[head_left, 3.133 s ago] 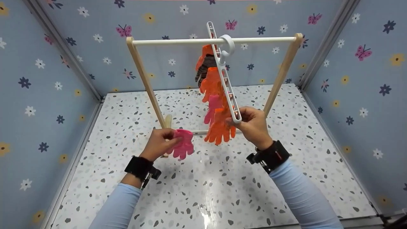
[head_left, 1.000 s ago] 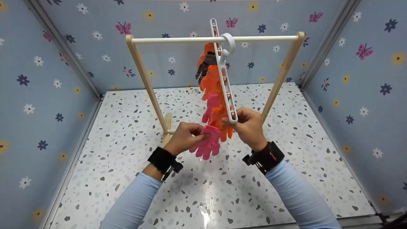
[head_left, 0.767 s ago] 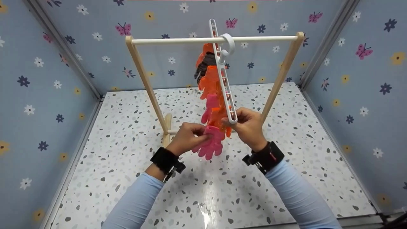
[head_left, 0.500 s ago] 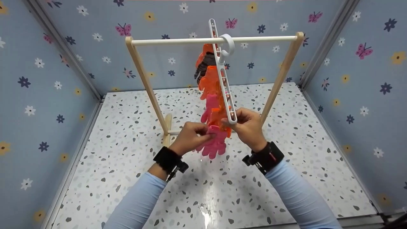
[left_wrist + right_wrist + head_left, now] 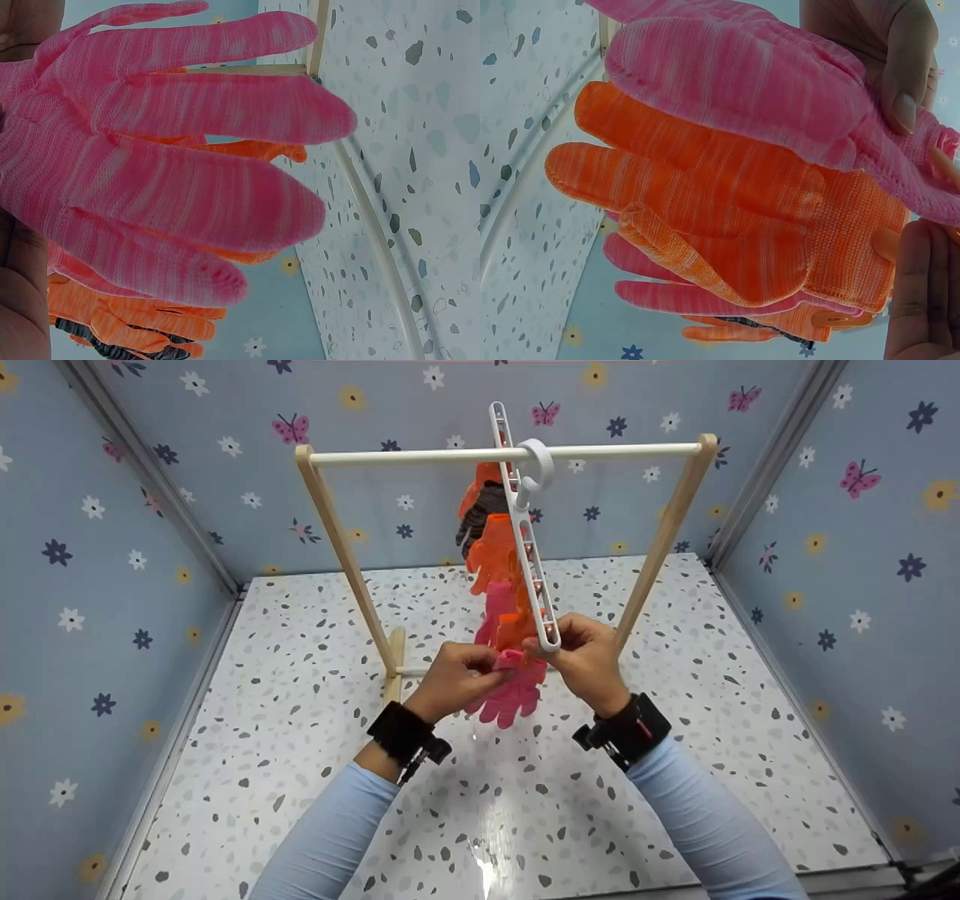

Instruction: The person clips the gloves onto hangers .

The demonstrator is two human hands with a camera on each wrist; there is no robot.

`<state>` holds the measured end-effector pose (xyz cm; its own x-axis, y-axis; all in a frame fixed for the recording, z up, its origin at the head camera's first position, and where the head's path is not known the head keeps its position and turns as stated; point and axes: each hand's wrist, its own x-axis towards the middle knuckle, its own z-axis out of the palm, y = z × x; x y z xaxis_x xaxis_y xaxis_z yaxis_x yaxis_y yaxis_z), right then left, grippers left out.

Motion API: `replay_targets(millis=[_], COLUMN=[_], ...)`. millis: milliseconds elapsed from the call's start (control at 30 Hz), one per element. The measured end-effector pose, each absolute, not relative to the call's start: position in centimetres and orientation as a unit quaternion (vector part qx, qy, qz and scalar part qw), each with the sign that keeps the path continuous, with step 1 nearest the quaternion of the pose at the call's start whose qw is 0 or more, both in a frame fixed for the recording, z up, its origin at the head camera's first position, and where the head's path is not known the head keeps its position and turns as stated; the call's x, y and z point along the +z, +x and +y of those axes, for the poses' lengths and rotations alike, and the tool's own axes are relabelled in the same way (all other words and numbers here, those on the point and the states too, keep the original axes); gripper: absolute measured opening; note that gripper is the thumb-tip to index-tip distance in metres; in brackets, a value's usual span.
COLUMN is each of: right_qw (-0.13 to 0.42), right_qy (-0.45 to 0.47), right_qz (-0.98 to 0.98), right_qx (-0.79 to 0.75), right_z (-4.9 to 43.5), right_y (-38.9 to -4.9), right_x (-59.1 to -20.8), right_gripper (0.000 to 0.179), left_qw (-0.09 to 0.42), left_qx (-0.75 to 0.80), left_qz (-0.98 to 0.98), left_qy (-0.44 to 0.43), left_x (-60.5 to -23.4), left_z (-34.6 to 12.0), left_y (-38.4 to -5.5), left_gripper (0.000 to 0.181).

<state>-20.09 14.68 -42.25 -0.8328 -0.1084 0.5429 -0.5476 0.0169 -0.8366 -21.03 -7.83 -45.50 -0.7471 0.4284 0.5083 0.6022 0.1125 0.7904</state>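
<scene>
My left hand (image 5: 459, 679) pinches the cuff of a pink knitted glove (image 5: 508, 703), whose fingers hang down below the near end of a white clip hanger (image 5: 523, 529). With thumb and fingers my right hand (image 5: 589, 664) holds the hanger's near end, where its hold is partly hidden. In the right wrist view the pink glove's cuff lies beside an orange clip tip (image 5: 943, 163), close to the right fingers; contact is unclear. Just behind it an orange glove (image 5: 727, 202) hangs by its cuff from another orange clip (image 5: 887, 244).
The hanger hooks over the white rail (image 5: 420, 457) of a wooden rack (image 5: 341, 547). Farther along it hang a second pink glove (image 5: 498, 604), more orange gloves (image 5: 493, 551) and a dark striped glove (image 5: 480, 517). Patterned walls (image 5: 187, 472) enclose the speckled surface (image 5: 315, 622).
My left hand has carried the pink glove rightward and slightly up, from beside the rack's left post to the hanger's near end. The right hand keeps its hold there, nearly still.
</scene>
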Motion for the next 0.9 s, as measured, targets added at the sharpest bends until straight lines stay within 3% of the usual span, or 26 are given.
replay_targets(millis=[367, 900], right_qw=[0.143, 0.133], right_qy=[0.223, 0.223], right_qz=[-0.706, -0.713], right_qx=[0.657, 0.651], right_z=[15.07, 15.11], right_y=[-20.40, -20.21], right_x=[-42.20, -42.54], right_gripper=[0.015, 0.026], left_qw=[0.068, 0.058], left_qx=[-0.559, -0.569], left_qz=[-0.748, -0.749], left_qy=[-0.352, -0.335], left_x=[-45.69, -45.63], left_z=[-7.68, -7.74], left_y=[-21.02, -20.77], left_gripper=[0.008, 0.007])
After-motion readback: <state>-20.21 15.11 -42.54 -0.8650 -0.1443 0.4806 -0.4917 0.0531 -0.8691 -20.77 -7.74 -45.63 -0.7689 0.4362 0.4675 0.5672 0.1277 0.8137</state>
